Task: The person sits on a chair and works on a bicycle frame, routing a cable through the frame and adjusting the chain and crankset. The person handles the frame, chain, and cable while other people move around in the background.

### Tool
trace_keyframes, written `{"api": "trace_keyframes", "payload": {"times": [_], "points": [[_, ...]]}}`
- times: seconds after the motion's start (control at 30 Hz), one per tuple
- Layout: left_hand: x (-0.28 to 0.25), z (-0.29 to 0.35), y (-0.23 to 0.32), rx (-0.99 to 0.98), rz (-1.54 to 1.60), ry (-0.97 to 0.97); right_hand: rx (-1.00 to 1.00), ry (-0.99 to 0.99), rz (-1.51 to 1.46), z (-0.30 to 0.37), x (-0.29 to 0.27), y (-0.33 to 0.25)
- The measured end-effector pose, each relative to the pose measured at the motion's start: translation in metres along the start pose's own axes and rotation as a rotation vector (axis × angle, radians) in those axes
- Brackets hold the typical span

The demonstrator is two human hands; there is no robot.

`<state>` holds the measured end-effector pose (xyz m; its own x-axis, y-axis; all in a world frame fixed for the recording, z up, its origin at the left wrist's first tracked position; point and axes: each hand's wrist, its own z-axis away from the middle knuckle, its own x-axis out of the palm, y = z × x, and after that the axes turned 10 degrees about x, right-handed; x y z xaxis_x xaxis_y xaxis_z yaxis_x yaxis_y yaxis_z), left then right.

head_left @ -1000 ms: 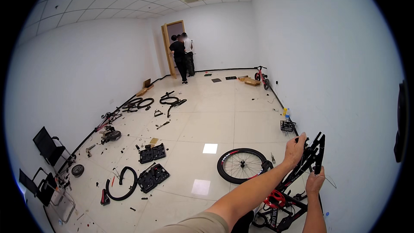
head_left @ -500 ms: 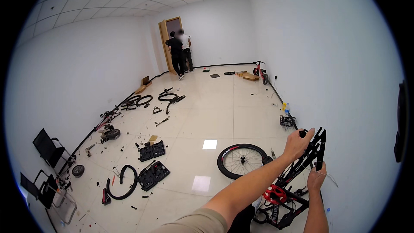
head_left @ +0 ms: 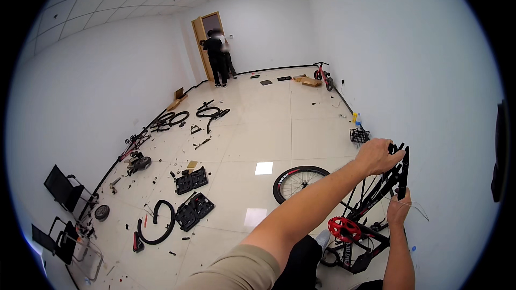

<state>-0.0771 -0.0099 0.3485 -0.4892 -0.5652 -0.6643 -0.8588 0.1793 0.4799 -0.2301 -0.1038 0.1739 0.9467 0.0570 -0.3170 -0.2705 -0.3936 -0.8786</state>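
A black bicycle frame (head_left: 371, 198) with a red chainring (head_left: 344, 229) stands tilted at the lower right, close to the right wall. At its upper end, my left hand (head_left: 377, 156) is closed round a black part, with the arm stretched across the frame. Lower down, my right hand (head_left: 399, 208) grips the bottom of an upright black bar (head_left: 404, 174) of the frame. A thin pale cable (head_left: 418, 210) curls loose beside the right hand. On the floor left of the frame lies a spoked wheel (head_left: 285, 183) with a black tyre, partly covered by my left arm.
Two black tool cases (head_left: 194, 210) lie open left of centre, near a loose tyre (head_left: 171, 225) and a saddle (head_left: 137, 243). Bicycle parts (head_left: 212, 111) and chairs (head_left: 62, 188) line the left side. A black basket (head_left: 359, 136) stands by the right wall. Two people (head_left: 215, 56) stand at the door.
My left hand has shifted up and slightly right on the frame, its arm covering more of the wheel. My right hand keeps its grip. The view has tilted down a little.
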Motion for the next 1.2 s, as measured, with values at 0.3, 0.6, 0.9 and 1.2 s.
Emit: {"api": "trace_keyframes", "payload": {"times": [0.3, 0.6, 0.9, 1.2], "points": [[-0.003, 0.000, 0.008, -0.114, 0.039, -0.043, 0.024, -0.009, -0.013, -0.001, 0.000, 0.004], [-0.017, -0.007, 0.018, -0.014, -0.118, -0.198, 0.010, 0.009, -0.007, -0.001, 0.001, 0.004], [-0.021, -0.013, 0.026, 0.060, -0.278, -0.308, 0.017, 0.007, -0.026, -0.001, 0.002, 0.005], [-0.016, -0.011, 0.025, 0.070, -0.314, -0.260, 0.017, -0.004, 0.002, 0.000, -0.001, 0.001]]}}
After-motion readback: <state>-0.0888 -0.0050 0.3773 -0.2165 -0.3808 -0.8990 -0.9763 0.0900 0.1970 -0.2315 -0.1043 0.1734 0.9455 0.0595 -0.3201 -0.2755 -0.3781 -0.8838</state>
